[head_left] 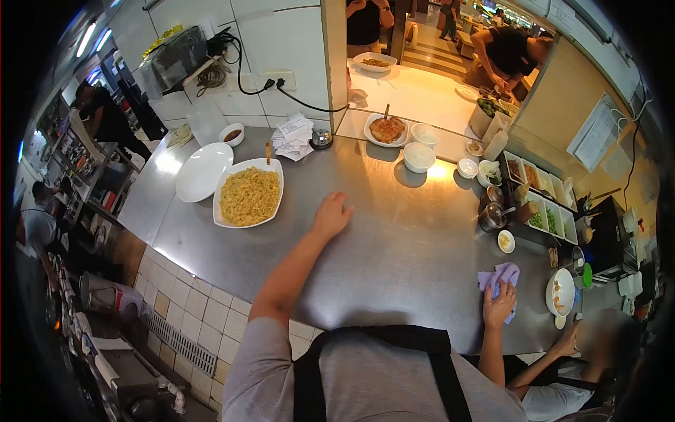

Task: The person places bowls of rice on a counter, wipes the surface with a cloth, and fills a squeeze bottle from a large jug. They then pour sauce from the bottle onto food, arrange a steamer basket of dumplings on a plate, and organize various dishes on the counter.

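Note:
My left hand (332, 214) lies on the steel counter (394, 246) with nothing in it, its fingers loosely stretched out. To its left stands a white square dish of fried rice (249, 195) with a spoon handle (268, 152) at its back rim. Behind that dish is a bare white plate (204, 173). On the counter's right side my right hand (500, 304) holds a bunched purple cloth (500, 276), pressed against the surface. The fingers partly cover the cloth. A white bowl with food remains (560, 292) sits right of the cloth.
Toward the pass window are paper slips (294, 136), a call bell (321, 139), a plated brown dish (387, 130) and white bowls (419, 157). Topping trays (550, 218) line the right side. A co-worker's hand (567, 342) is close at lower right. Other people stand beyond the window.

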### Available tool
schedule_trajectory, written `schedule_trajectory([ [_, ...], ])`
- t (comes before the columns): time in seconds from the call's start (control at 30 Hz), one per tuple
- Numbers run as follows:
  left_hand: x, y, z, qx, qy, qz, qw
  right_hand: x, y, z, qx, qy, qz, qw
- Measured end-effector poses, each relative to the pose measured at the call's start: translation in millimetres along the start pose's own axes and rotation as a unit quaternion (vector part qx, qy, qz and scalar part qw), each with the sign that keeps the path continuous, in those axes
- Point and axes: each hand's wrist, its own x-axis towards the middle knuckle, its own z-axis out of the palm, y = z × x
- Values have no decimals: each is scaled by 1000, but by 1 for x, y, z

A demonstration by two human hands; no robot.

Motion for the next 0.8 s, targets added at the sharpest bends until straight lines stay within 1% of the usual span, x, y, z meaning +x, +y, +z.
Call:
schedule_trajectory([
  [0.1, 73, -30, 6, 140, -46, 34, 988, -3, -16, -3, 15, -19, -9, 1000],
  [0.17, 118, -53, 8, 191, -114, -36, 974, -3, -19, -3, 13, -24, -4, 1000],
  [0.2, 142, -71, 14, 205, -98, -51, 972, -2, -19, -3, 13, -24, 1, 1000],
  [0.23, 162, -77, 12, 220, -82, -65, 970, 0, -19, -3, 13, -29, 1, 999],
  [0.27, 177, -81, 12, 201, -48, -65, 976, 0, -20, -5, 15, -31, 3, 999],
  [0.3, 189, -72, 4, 182, -15, -61, 981, 1, -21, -5, 17, -31, 10, 999],
  [0.37, 201, -52, -11, 210, 34, -50, 976, 2, -24, -8, 18, -28, 13, 999],
  [0.43, 213, -70, 4, 219, 147, -12, 965, 2, -26, -10, 16, -29, 22, 999],
  [0.5, 213, -83, 14, 226, 229, 15, 947, 3, -27, -10, 10, -37, 32, 999],
  [0.57, 211, -90, 24, 213, 90, -87, 969, 3, -26, -9, 10, -26, 29, 999],
  [0.67, 206, -68, 2, 231, -34, -124, 965, 4, -27, -10, 12, -28, 30, 999],
  [0.8, 218, -84, 8, 238, 79, -59, 966, 4, -27, -11, 11, -32, 33, 999],
])
